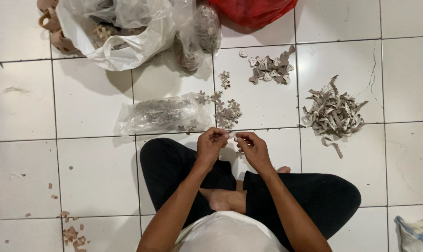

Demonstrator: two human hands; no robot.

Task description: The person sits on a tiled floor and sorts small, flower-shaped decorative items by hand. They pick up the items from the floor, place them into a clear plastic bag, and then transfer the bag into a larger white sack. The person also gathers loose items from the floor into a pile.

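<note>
I sit cross-legged on a white tiled floor. My left hand (210, 144) and my right hand (252, 147) meet above my knees, fingers pinched together on a small pale cutout piece (233, 136) held between them. Just beyond my fingers lies a small pile of flower-shaped wooden cutouts (227, 113). A clear plastic bag of similar flower cutouts (162, 115) lies to the left of that pile. Farther off sits a group of heart-shaped cutouts (270, 68).
A heap of scrap strips (333, 113) lies at the right. A large white plastic bag (120, 30), a smaller clear bag (197, 35) and a red bag (253, 10) stand at the top. Brown scraps (73, 232) dot the floor at lower left. A sack corner (417, 233) shows at lower right.
</note>
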